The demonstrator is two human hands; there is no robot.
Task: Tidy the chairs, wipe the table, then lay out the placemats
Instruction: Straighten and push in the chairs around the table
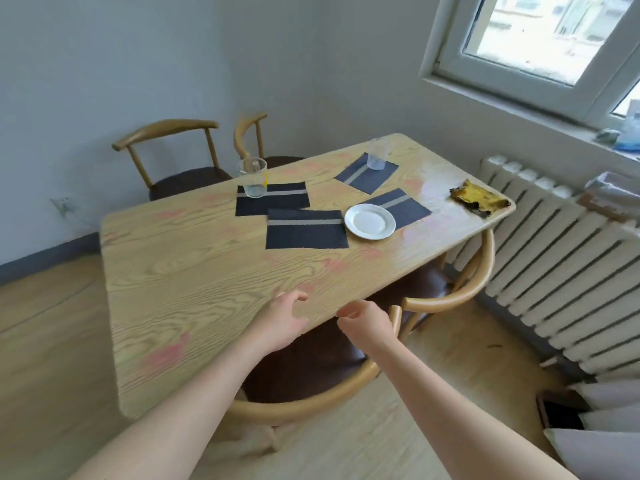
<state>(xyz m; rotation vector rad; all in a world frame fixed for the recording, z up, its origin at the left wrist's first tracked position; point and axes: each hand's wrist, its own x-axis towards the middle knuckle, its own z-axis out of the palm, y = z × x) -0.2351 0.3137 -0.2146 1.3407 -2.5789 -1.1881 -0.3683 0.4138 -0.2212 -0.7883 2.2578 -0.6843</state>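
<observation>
A light wooden table (194, 278) with pink smears stands in the room's corner. Several dark placemats lie scattered on it, one (306, 228) in the middle. A white plate (370, 221) overlaps another mat (407, 206). A glass (253, 177) stands on the left mat (273, 202), a second glass (376, 154) on the far mat (360, 178). A yellow cloth (479, 199) lies at the table's right end. My left hand (282, 323) and right hand (365, 322) hover over the near table edge, fingers loosely curled, holding nothing. A chair (311, 407) is tucked under the table below them.
A second chair (460, 292) sits tucked at the right, and two more chairs (166, 133) stand at the far side. A white radiator (561, 271) runs along the right wall under the window (540, 32). Cushions (606, 410) lie at the lower right.
</observation>
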